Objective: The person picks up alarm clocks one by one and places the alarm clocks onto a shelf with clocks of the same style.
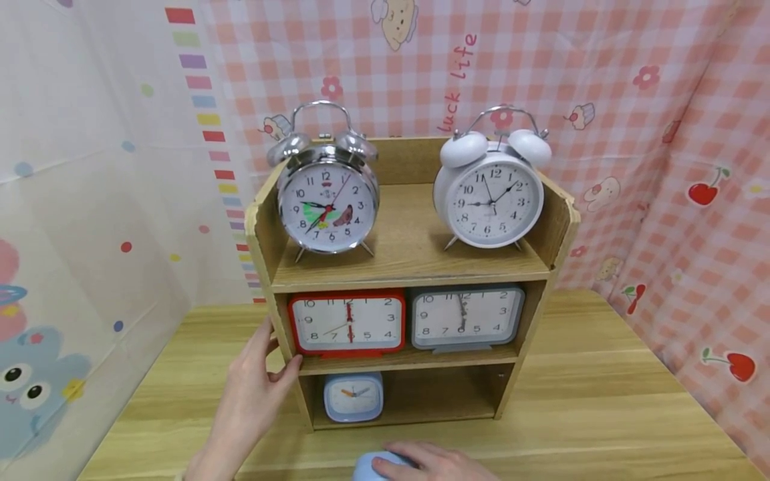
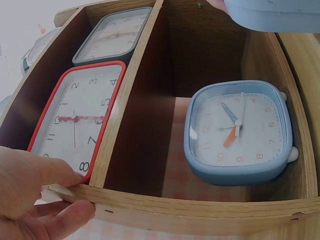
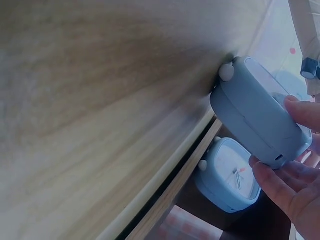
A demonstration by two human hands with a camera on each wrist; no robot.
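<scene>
My left hand [image 1: 255,381] grips the left side panel of a small wooden shelf [image 1: 415,361], its thumb at the front edge beside the red-framed clock [image 1: 373,324]. In my right hand [image 1: 433,462] is a light blue alarm clock [image 3: 255,112], held between thumb and fingers in front of the bottom compartment. Only part of that clock shows in the head view, at the lower edge. A matching blue alarm clock [image 1: 353,399] stands at the left of the bottom compartment. To the right of the red clock, on the middle level, sits a grey-framed clock [image 1: 487,317].
On the top level stand a silver twin-bell alarm clock [image 1: 327,207] at the left and a white one [image 1: 493,207] at the right. The shelf rests on a wood-grain table [image 1: 601,401]. Patterned cloth [image 1: 631,133] hangs behind and at both sides.
</scene>
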